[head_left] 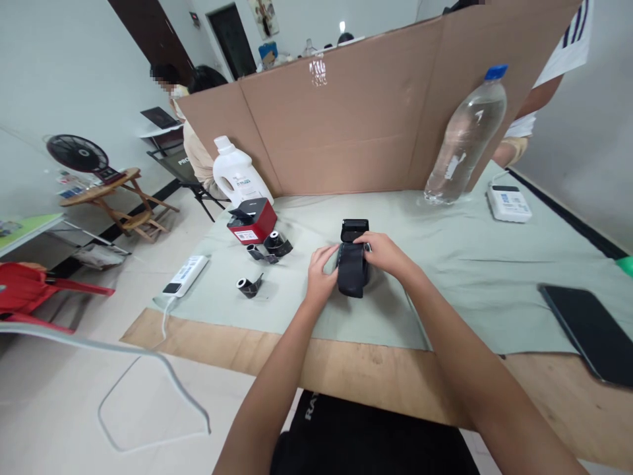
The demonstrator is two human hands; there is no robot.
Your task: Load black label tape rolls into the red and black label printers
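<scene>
A small black device [351, 267] stands on the green cloth in front of me. Its lid [355, 227] is tipped up at the far end, and a smooth, wide black strip or cover curves over the near side. My left hand [321, 272] holds its left side, fingertips and thumb against it. From the right, my right hand [384, 253] grips the upper right edge near the lid; part of its fingers is hidden behind the device. To the left lie several small rolls of black strip, one [250, 285] apart from a pair [277, 245].
A red and black box [253, 221] and a white jug [240, 173] stand left of the cardboard screen [346, 125]. A water bottle [467, 142] leans at right. Two white devices with cables [186, 276] and a dark phone-like slab [591, 330] lie around. Other people sit beyond.
</scene>
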